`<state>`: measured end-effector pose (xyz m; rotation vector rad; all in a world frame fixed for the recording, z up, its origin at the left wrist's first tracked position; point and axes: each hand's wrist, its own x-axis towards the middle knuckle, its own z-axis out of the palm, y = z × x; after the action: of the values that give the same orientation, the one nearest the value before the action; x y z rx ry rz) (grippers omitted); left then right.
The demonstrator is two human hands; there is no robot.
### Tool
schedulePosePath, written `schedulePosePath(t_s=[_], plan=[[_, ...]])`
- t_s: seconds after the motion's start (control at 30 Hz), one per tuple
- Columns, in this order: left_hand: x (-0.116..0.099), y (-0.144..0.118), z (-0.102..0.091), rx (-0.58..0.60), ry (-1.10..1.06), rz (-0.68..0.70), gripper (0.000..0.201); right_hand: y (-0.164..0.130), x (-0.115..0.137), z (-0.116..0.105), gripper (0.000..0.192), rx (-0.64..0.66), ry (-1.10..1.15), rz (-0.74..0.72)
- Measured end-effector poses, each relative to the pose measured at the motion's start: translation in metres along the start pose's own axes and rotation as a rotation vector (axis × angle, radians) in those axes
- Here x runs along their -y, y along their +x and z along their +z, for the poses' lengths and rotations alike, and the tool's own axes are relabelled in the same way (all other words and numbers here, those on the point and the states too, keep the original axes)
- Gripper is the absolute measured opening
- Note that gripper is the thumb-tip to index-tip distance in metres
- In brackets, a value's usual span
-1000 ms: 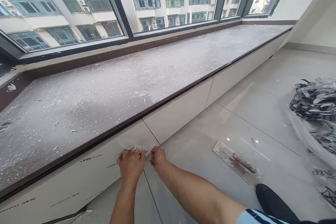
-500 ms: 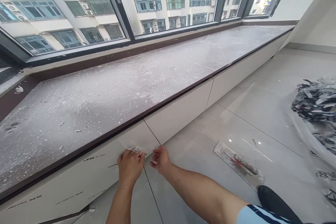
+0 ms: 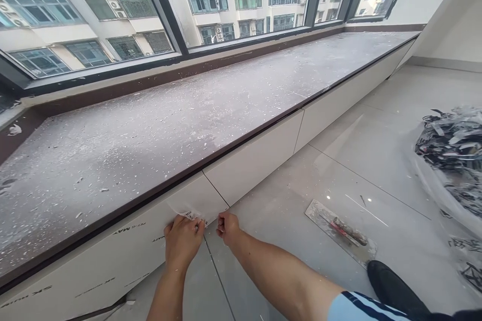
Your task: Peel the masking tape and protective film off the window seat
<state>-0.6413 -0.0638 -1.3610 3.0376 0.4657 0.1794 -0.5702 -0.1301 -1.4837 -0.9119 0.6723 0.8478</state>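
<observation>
Clear printed protective film (image 3: pixel 192 214) is peeled and bunched at the lower right part of a pale cabinet front (image 3: pixel 150 230). My left hand (image 3: pixel 184 242) is closed on the loose film, its knuckles against the panel. Just right of it, my right hand (image 3: pixel 228 226) is curled closed near the panel's bottom corner. What lies between its fingertips, if anything, I cannot make out. Black lettering on the film still shows across the panel to the left of my hands.
A dusty dark ledge (image 3: pixel 158 125) strewn with white flakes runs above the cabinet fronts, under the windows. On the tiled floor lie a plastering trowel (image 3: pixel 341 230) and a clear bag (image 3: pixel 452 155) of black and white scraps. A black shoe (image 3: pixel 391 286) is near the trowel.
My right hand's fingers have curled from loosely apart to closed. The left hand keeps its grip on the film. The view has shifted slightly.
</observation>
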Motion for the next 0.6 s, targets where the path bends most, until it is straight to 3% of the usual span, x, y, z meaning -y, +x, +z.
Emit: schedulePosePath(t_s=[0.4, 0.53, 0.6], plan=[[0.002, 0.001, -0.003, 0.059, -0.011, 0.006, 0.034, -0.016, -0.028, 0.000, 0.014, 0.036, 0.280, 0.042], [0.004, 0.001, -0.003, 0.044, -0.028, 0.023, 0.032, -0.016, -0.030, -0.005, 0.014, 0.129, 0.275, 0.077], [0.005, 0.000, -0.003, 0.027, -0.039, 0.042, 0.031, -0.014, -0.025, -0.012, 0.024, 0.182, 0.249, 0.083]])
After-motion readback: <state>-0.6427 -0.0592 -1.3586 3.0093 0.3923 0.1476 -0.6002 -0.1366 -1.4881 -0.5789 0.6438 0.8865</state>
